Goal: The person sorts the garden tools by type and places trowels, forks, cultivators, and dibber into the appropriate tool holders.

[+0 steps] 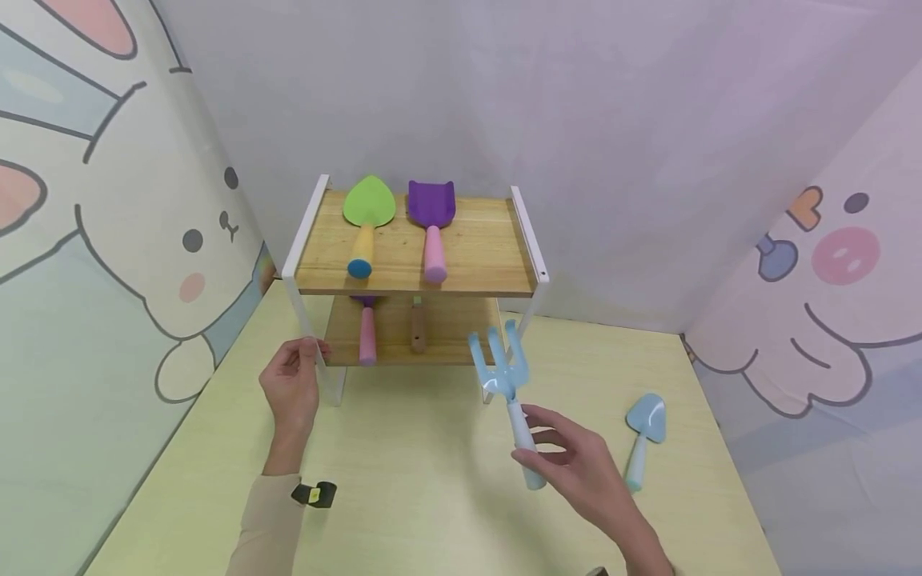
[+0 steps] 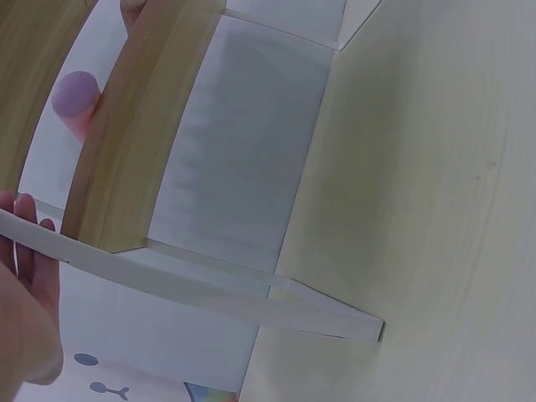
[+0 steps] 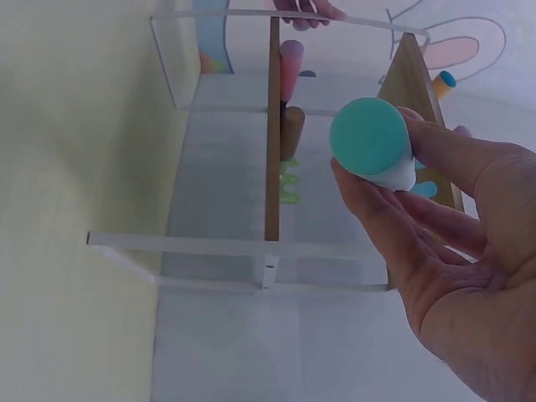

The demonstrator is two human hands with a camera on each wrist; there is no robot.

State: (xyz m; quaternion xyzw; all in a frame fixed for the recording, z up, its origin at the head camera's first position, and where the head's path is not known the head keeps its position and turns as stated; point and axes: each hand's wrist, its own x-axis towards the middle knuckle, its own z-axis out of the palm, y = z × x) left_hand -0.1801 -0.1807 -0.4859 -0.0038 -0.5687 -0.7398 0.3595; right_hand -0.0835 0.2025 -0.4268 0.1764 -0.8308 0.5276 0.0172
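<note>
My right hand (image 1: 576, 464) pinches a light blue toy garden hand fork (image 1: 520, 424) by its handle, tines pointing up, in front of the right side of a two-tier wooden shelf (image 1: 475, 248). From the right wrist view, the turquoise handle end (image 3: 368, 136) faces the camera and hides most of the fork. On the far side, my left hand (image 1: 291, 384) holds the shelf's white left leg (image 2: 167, 280), fingers bent around it. A green shovel with a yellow handle (image 1: 369, 208) and a purple shovel with a pink handle (image 1: 432, 210) lie on the top board.
On the lower board lie a pink-handled tool (image 1: 367, 336) and a brown-handled tool (image 1: 418, 328). A light blue trowel (image 1: 646, 420) rests on the table (image 1: 403, 496) at right. Behind the shelf hangs a pale backdrop (image 1: 461, 96), with cartoon panels on both sides.
</note>
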